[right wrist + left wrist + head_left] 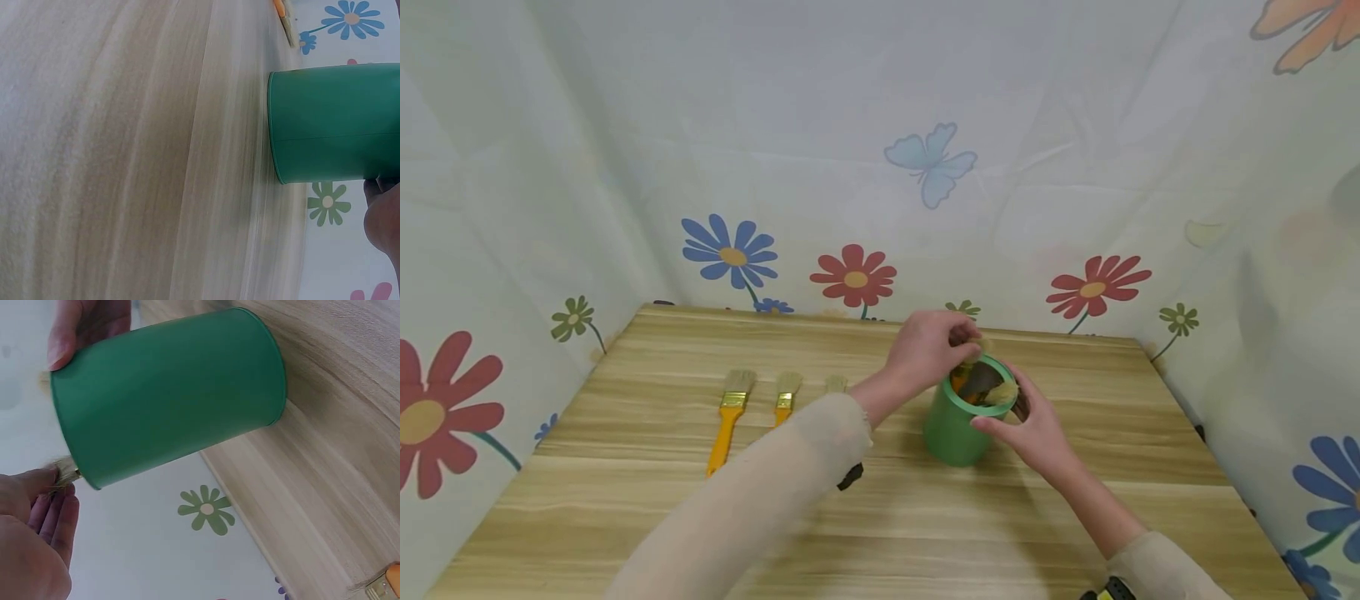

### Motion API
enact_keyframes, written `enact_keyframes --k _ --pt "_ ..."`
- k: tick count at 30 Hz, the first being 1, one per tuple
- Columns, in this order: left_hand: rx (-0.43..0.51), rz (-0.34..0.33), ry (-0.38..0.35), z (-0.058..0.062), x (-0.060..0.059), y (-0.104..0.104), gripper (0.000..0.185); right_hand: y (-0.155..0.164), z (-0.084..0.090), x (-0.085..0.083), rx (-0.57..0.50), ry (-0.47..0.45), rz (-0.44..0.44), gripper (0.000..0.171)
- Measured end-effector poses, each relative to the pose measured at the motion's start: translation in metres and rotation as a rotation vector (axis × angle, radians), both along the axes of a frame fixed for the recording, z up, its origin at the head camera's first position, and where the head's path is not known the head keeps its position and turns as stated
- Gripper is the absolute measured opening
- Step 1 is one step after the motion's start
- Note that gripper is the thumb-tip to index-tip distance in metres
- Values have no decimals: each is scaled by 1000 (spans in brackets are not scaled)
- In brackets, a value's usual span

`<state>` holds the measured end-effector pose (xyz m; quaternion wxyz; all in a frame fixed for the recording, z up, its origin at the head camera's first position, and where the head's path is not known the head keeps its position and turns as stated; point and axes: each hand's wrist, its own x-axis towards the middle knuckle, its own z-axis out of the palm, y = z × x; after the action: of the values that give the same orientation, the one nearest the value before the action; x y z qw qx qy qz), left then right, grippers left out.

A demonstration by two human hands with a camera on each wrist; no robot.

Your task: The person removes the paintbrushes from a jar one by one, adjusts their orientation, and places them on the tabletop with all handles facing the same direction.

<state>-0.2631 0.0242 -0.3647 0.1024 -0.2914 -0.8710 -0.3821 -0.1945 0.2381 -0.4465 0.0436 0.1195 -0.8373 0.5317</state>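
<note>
A green can [951, 433] is on the wooden table, right of the middle, with its round mouth up and paintbrushes inside. My left hand [925, 350] reaches over the far left rim. There its thumb and fingers pinch the pale bristles of a paintbrush [66, 471], whose handle is hidden inside the can. With my right hand [1037, 425] I grip the can's right side near the rim, thumb toward me and fingers behind. Another paintbrush [1002, 393] shows its bristles at the right of the mouth.
Left of the can lie a wide paintbrush [727, 417], a narrower paintbrush [785, 400] and a small paintbrush [837, 383], partly covered by my left sleeve [775, 500]. A flowered cloth [820, 167] hangs behind and beside the table [865, 542].
</note>
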Motion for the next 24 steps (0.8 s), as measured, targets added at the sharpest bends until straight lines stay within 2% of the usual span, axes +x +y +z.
enact_keyframes --k 9,18,24 --pt "216 -20 -27 19 1 -9 12 0 1 0 13 -3 -5 85" --pt "380 -16 6 57 14 -21 16 1 2 1 2 -7 -2 86" --pt "471 -21 24 80 20 -37 17 1 3 0 13 -21 -6 87"
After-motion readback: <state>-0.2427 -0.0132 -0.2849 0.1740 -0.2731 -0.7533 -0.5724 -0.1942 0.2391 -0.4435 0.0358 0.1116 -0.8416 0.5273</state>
